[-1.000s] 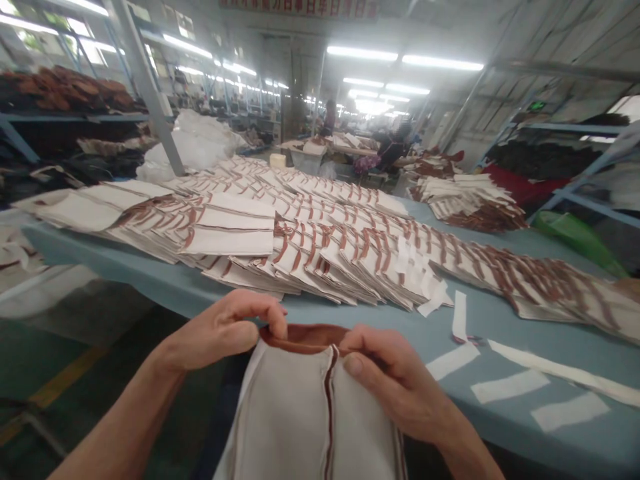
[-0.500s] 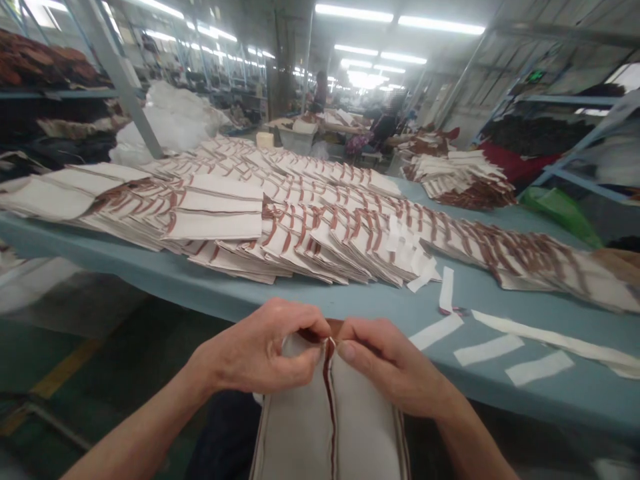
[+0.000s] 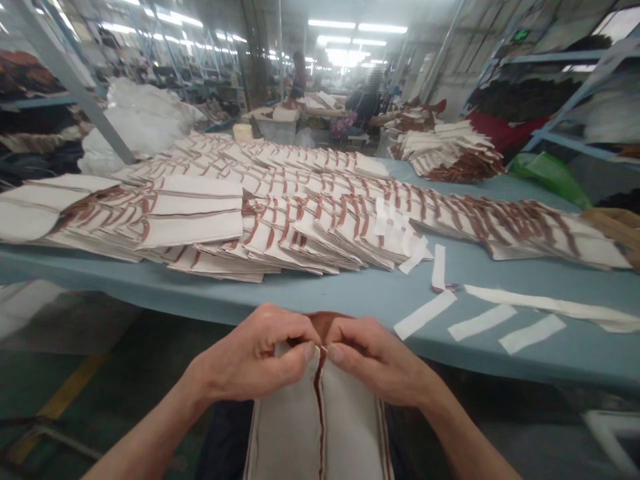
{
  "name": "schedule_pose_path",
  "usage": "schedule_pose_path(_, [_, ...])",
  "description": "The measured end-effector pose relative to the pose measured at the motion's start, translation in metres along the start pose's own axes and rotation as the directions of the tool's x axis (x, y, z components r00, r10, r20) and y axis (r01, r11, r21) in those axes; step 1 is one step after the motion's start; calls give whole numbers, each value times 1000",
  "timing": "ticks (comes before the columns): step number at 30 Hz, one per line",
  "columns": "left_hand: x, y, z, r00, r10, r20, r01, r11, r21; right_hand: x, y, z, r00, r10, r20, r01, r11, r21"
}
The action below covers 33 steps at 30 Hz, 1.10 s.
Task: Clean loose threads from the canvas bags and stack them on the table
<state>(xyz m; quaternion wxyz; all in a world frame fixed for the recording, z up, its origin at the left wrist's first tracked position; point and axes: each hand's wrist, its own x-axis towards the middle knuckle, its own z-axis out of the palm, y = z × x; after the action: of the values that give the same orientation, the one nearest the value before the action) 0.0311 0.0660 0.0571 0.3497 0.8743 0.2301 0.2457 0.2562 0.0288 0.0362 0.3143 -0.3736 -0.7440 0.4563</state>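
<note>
A white cloth piece (image 3: pixel 285 427) with a brown band (image 3: pixel 327 325) inside its top edge is in front of the person, just before the table (image 3: pixel 360 293), over dark-clad legs (image 3: pixel 223 440). A dark brown seam (image 3: pixel 321 417) runs down its middle.

The left hand (image 3: pixel 265 353) pinches the top edge on one side of the seam, thumb and pointing finger squeezed on the cloth. The right hand (image 3: pixel 373 360) pinches the other side the same way. The fingertips are very close, and both wrists bend in. The arms come up from the two bottom corners.

On the table, many white and brown pieces (image 3: pixel 320 233) lie in long, leaning rows. White strips (image 3: pixel 425 315) lie near the right hand, and a long pale strip (image 3: pixel 550 303) is beside them.

Farther off, a gray bin (image 3: pixel 275 127) has something pale and brown at its top, too blurry to name. A big clear plastic bag (image 3: pixel 135 117) sits on the left; what it holds is hard to tell. A green bag (image 3: pixel 550 177) lies on the right, near shelves (image 3: pixel 575 143) with dark piles.
</note>
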Motion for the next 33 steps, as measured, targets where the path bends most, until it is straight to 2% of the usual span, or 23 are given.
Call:
schedule_pose_path(3, [3, 4, -3, 999, -30, 25, 31, 999, -29, 0, -5, 2, 994, -92, -65, 87, 993, -78])
schedule_pose_path(7, [3, 7, -6, 998, -34, 58, 34, 999, 2, 3, -7, 10, 957, -219, -192, 181, 964, -197])
schedule_pose_path(12, [-1, 5, -9, 996, -37, 79, 36, 999, 13, 6, 0, 17, 938, -280, -202, 234, 946, -225])
schedule_pose_path(21, [-6, 4, -10, 984, -154, 93, 158, 987, -34, 8, 5, 22, 967, -212, -144, 196, 973, -119])
schedule_pose_path(26, [-8, -1, -9, 971, -219, 92, 225, 973, -58, 16, 3, 25, 967, -158, -199, 126, 978, -165])
schedule_pose_path(33, [-6, -3, -16, 962, -222, 159, 242, 963, -120, 23, -2, 31, 984, -62, -165, 25, 976, -215])
